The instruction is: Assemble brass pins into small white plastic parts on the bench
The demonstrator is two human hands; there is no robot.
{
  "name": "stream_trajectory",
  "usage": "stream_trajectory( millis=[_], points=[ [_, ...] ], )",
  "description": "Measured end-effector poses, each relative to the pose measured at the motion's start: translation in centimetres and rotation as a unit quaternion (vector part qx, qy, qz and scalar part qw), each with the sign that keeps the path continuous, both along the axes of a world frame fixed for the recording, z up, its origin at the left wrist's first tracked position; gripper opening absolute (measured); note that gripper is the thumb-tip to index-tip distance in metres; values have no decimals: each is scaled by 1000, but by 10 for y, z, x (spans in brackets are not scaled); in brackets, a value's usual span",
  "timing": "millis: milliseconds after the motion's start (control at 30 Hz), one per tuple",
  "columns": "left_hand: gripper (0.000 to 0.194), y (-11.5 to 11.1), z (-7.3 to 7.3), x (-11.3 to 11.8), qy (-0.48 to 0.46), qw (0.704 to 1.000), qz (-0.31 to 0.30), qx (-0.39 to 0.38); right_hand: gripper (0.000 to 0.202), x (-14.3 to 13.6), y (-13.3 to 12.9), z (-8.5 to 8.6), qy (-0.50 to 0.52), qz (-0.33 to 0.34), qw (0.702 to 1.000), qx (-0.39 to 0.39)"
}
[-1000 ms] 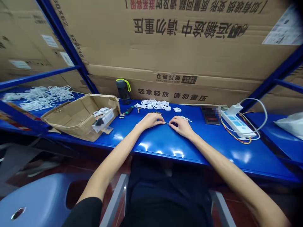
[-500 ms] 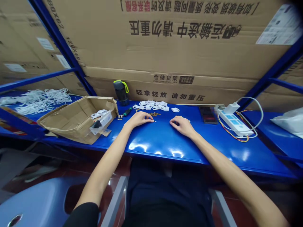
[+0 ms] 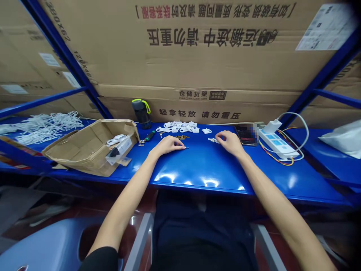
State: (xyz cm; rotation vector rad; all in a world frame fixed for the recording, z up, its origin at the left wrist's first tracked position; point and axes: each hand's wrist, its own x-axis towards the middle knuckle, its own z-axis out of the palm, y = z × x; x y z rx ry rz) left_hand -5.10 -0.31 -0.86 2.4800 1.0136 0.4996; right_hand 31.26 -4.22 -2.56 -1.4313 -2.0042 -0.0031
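Note:
My left hand (image 3: 169,146) rests low over the blue table (image 3: 197,162), thumb and fingertips pinched on a small thin metal piece (image 3: 186,148). Farther right, my right hand (image 3: 229,141) has its thumb and forefinger together at a small pile of white bits (image 3: 213,140); whether it grips one is too small to tell. Small brass-coloured parts (image 3: 182,137) lie just behind my left hand. Beyond them is a heap of white plastic pieces (image 3: 180,127), with a single white piece (image 3: 207,131) to its right.
A cardboard tray (image 3: 76,150) stands at the left beside a green-handled screwdriver (image 3: 150,136) and a dark bottle (image 3: 141,114). White cords (image 3: 50,126) lie far left. A phone (image 3: 246,134) and a power strip (image 3: 279,144) with cables are at the right.
My right hand has moved right and slightly back, uncovering the white bits, and its fingertips are now at them. My left hand still pinches the thin piece. The view has shifted slightly.

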Motion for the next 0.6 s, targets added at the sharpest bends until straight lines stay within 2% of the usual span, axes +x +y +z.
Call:
stream_trajectory(
  millis=[67, 167, 333, 600],
  points=[
    [35, 1, 1, -1, 0, 1000, 4, 2, 23, 8, 3, -2, -26, -21, 999, -16],
    [35, 1, 0, -1, -10, 1000, 10, -3, 22, 12, 3, -4, -48, -18, 998, -32],
    [33, -1, 0, 3, -18, 1000, 0, -19, 21, 7, 0, -4, -59, 9, 998, -37],
    [36, -3, 2, 2, -10, 999, -6, -32, 23, 1, 3, -11, -84, -5, 996, -39]
  ],
)
